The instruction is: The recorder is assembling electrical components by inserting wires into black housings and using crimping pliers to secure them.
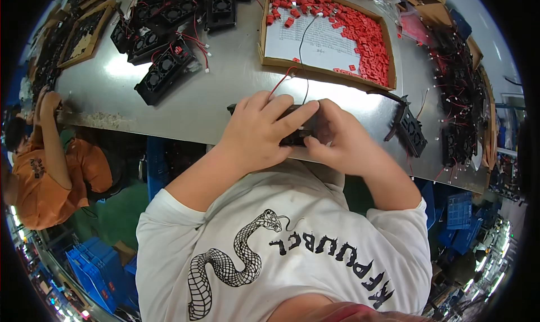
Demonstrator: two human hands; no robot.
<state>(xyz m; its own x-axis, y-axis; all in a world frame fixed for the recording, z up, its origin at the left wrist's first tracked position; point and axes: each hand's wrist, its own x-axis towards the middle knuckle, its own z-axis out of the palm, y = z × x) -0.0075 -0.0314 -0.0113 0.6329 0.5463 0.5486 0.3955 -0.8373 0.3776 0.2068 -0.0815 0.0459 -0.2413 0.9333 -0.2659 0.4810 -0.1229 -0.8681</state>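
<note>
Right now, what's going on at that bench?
A person in a white shirt has both hands on a dark part near the table's edge; the left hand and right hand hide most of it. A red wire shows just beyond the hands. Ahead sits a cardboard tray of red pieces. Black fan units lie to the left and right.

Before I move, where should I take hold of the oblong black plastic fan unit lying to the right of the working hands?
Probably grip the black plastic fan unit by its long edges, from above: it lies slantwise on the shiny metal table, with round openings across its exposed face, which this grip should avoid.
</note>
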